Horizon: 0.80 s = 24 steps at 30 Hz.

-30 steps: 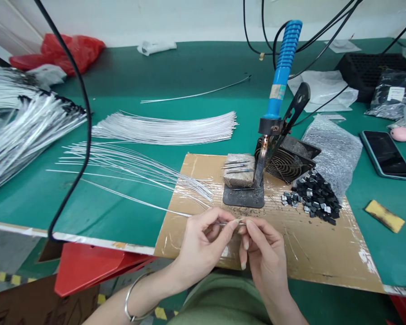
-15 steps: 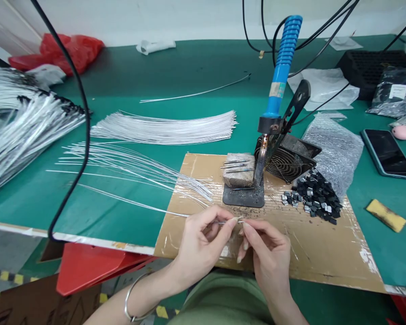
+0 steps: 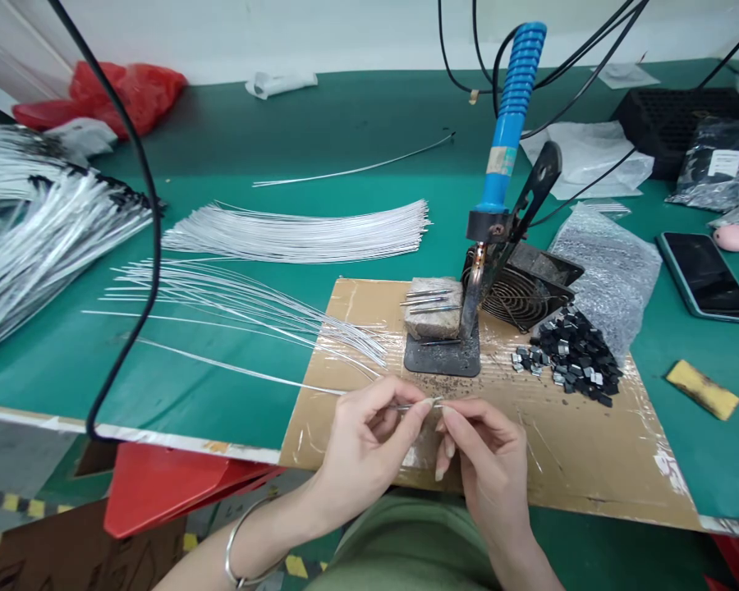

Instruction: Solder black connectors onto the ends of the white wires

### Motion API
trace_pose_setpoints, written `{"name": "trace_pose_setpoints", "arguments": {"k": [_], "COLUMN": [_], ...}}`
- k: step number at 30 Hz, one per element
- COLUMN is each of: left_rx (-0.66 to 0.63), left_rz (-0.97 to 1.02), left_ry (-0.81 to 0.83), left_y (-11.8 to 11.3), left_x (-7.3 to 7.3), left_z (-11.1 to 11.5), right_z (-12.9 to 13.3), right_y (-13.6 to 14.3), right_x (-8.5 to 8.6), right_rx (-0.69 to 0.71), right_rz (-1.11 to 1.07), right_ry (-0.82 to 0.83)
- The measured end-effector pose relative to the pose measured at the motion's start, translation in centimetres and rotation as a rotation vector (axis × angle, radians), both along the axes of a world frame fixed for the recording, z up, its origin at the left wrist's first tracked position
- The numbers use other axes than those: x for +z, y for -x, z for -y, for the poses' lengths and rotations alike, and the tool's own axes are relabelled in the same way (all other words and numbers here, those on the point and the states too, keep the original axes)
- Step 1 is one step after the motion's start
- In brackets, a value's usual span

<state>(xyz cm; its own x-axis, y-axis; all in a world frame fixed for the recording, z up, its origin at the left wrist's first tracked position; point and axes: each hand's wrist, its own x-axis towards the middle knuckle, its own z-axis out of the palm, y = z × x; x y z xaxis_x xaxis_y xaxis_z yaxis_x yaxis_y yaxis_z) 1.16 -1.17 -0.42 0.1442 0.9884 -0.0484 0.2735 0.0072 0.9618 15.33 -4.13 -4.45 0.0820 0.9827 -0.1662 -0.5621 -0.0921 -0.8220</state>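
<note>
Thumb and forefinger of my left hand [image 3: 369, 439] are pinched on a thin white wire [image 3: 240, 368], whose long tail runs off leftward over the cardboard and the green mat. Right beside them, my right hand [image 3: 488, 451] is closed too, its thumb and forefinger pinching the wire near its end. The fingertips almost meet and cover that end, so its detail is too small to make out. Behind my hands, more loose white wires [image 3: 264, 308] fan out, and a soldering iron with a blue handle [image 3: 512, 115] leans in its stand [image 3: 443, 359].
A neat bundle of white wires [image 3: 301, 234] lies farther back. Small black parts [image 3: 576, 353] are heaped on the cardboard [image 3: 597, 460] near a round fan grille [image 3: 511, 297]. Rightward are a phone [image 3: 707, 277] and a yellow sponge [image 3: 702, 390]. A black cable [image 3: 151, 197] hangs at left.
</note>
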Motion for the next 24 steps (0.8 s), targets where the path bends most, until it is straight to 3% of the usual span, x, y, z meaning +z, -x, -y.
{"name": "trace_pose_setpoints", "arguments": {"k": [12, 19, 24], "left_rx": [-0.059, -0.006, 0.009], "left_rz": [-0.136, -0.063, -0.095], "left_ry": [-0.111, 0.001, -0.067], "left_y": [0.4, 0.1, -0.1], "left_x": [0.5, 0.0, 0.1], "left_z": [-0.2, 0.0, 0.1], "right_z": [-0.8, -0.8, -0.7], "right_y": [-1.7, -1.2, -1.0], "right_x": [0.8, 0.9, 0.8], "right_rx": [0.143, 0.120, 0.095], "right_rz": [-0.004, -0.018, -0.025], "right_ry": [0.065, 0.074, 0.076]}}
